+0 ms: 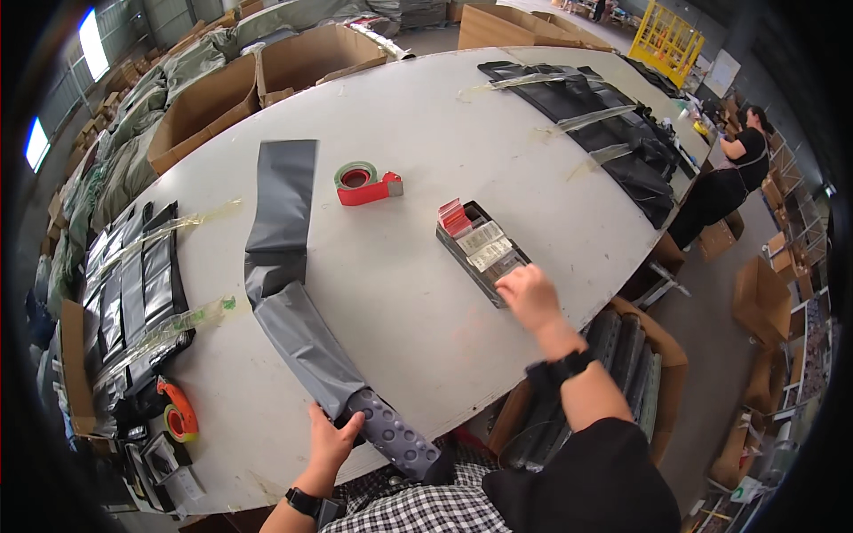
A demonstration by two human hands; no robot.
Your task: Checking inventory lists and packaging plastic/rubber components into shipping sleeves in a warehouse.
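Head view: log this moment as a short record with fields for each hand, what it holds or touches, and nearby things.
left hand: grips a grey dimpled cylindrical object sliding into a long grey plastic mailer bag
right hand: rests on the near end of a dark flat tray of small packets
surface: white table
nearby: red tape dispenser

Glossy grey plastic mailer bag (pixel 298 320) lies on the smooth, matt white table (pixel 426 133).
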